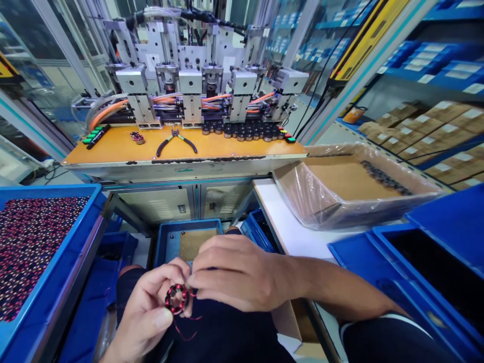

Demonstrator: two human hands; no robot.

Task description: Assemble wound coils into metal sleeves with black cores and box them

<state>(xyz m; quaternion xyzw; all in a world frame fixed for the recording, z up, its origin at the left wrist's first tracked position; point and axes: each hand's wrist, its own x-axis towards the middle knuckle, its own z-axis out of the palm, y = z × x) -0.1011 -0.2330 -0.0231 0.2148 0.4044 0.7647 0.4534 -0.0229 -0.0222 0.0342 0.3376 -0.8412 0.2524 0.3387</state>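
A small ring-shaped motor stator (177, 299), black with red wire windings, is held between the thumb and fingers of my left hand (151, 302) above my lap. Loose thin red wire ends (185, 330) hang below it. My right hand (238, 272) reaches across from the right, its fingers pinched at the stator's right edge where a red wire (192, 293) shows. The fingertips partly cover that wire.
A blue tray (96, 201) full of wound stators stands left. Ahead, an orange bench (219, 151) carries pliers (176, 141), a wound stator (136, 137), black parts (249, 130) and a clamping machine (189, 96). A plastic-lined box (336, 181) and blue bins (381, 242) are right.
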